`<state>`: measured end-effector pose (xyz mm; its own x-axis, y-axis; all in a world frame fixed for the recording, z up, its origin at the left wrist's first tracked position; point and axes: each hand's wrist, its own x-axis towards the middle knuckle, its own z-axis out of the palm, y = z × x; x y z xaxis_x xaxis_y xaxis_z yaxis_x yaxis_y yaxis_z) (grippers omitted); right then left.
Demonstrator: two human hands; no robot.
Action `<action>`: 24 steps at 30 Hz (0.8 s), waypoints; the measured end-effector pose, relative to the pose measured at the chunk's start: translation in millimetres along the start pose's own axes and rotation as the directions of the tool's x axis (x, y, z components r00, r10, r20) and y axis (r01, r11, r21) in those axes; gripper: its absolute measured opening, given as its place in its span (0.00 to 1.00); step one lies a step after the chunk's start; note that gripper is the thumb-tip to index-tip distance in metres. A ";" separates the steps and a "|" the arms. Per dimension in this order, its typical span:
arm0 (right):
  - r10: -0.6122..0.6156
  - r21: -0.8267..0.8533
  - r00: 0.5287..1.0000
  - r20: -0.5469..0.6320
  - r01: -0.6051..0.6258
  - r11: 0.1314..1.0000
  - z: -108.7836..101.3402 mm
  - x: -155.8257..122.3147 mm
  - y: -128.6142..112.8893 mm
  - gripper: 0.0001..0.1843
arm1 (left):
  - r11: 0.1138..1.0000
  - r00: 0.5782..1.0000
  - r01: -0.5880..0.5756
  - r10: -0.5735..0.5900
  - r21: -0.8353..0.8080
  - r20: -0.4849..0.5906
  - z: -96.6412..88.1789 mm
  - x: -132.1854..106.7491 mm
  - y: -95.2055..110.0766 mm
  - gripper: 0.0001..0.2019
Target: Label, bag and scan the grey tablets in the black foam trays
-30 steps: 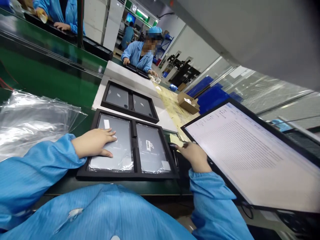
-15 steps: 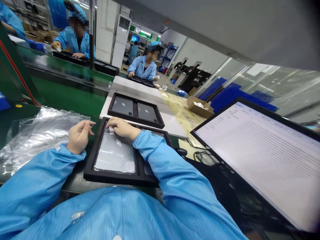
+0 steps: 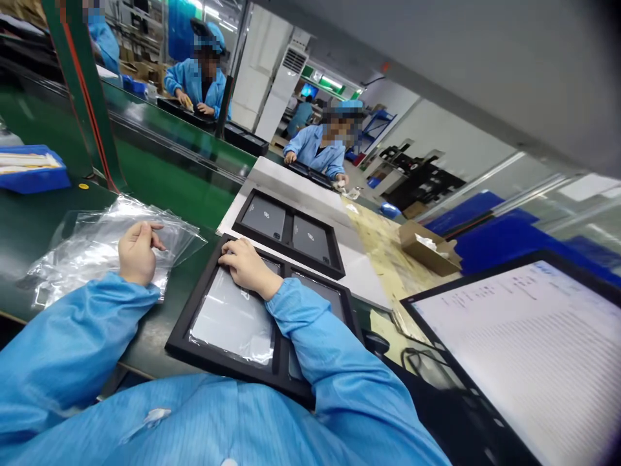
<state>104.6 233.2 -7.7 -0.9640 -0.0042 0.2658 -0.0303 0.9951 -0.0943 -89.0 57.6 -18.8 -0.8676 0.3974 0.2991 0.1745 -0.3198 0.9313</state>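
My right hand [image 3: 248,266] rests with bent fingers on the upper left corner of a grey tablet [image 3: 233,317] wrapped in clear film. This tablet lies in the left compartment of a black tray [image 3: 194,310] in front of me. Beneath my right forearm, the tray's right compartment holds another film-covered tablet [image 3: 320,291], partly hidden by the sleeve. To the left, my left hand [image 3: 137,254] hovers over a pile of clear plastic bags [image 3: 87,249]. Its fingers are loosely bent and apart, with nothing visible in them.
Behind the tray stands a second black tray [image 3: 290,228] with two tablets. A monitor [image 3: 524,336] and a mouse [image 3: 376,343] are at right. A cardboard box [image 3: 429,249] sits beyond. A blue bin [image 3: 36,175] is at far left. Several co-workers in blue sit across the line.
The view has swung left, so the scene sits further right. My left hand has moved left over the bags and its fingers have loosened. My right hand stays at the tablet's top edge, fingers more bent.
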 end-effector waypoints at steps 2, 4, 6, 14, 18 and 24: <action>0.008 0.000 1.000 -0.018 -0.008 1.000 0.3 -1.1 -1.1 0.19 | 1.000 1.000 -0.012 0.012 -0.002 0.001 -1.2 0.4 -2.0 0.15; 0.023 0.011 0.999 -0.023 -0.023 1.000 -2.2 -1.3 -2.6 0.19 | 0.999 0.999 -0.032 0.032 0.010 0.009 -2.2 0.4 -3.9 0.15; 0.031 0.034 0.999 -0.014 -0.030 0.999 -5.9 -0.6 -3.8 0.19 | 0.999 0.999 -0.036 0.035 0.027 0.025 -2.7 0.3 -5.8 0.15; -0.058 0.138 0.996 0.073 0.047 0.989 -13.0 -1.5 -1.4 0.06 | 0.981 0.998 -0.029 0.018 0.189 0.062 -7.6 2.7 -8.4 0.20; -0.064 0.140 0.996 0.055 0.056 0.989 -11.7 -3.8 -2.4 0.08 | 0.967 0.996 -0.037 0.016 0.252 0.085 -11.5 2.5 -10.4 0.24; -0.139 0.135 0.989 -0.043 0.143 0.980 -7.4 -4.3 6.4 0.08 | 0.955 0.994 -0.054 0.023 0.292 0.106 -10.3 3.2 -9.9 0.27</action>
<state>110.5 240.4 -2.3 -0.9383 -0.1380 0.3172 -0.2037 0.9616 -0.1842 -98.3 53.2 -29.2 -0.8088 0.4789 0.3412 0.3494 -0.0754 0.9340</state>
